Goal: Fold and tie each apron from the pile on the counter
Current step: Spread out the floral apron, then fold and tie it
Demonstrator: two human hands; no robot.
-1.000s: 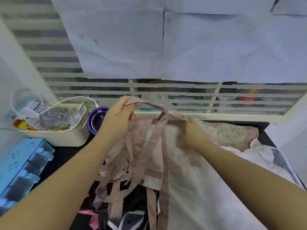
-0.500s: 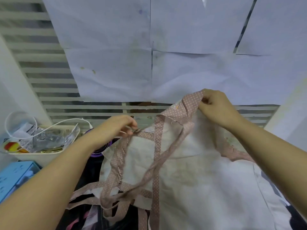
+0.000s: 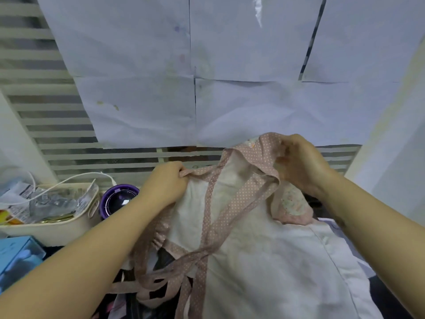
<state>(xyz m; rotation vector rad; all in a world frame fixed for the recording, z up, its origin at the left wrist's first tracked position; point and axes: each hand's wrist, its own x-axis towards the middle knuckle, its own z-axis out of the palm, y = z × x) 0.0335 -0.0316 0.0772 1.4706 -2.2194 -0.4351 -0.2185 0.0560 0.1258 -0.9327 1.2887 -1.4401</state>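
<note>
The person is holding up the top of a white apron (image 3: 264, 261) with pink dotted trim, so this looks like the start of folding it. The left hand (image 3: 164, 184) is closed, pinching one pink strap (image 3: 208, 210) at the apron's top left corner. The right hand (image 3: 299, 162) is closed too, gripping the bunched pink neck band at the top right corner. The apron's top points away, toward the back edge of the counter, and its long side runs from there down to the front edge. The rest lies on the pile near the front. The straps cross and tangle low on the left. Next, I think the straps need pulling free and the apron laid flat.
</note>
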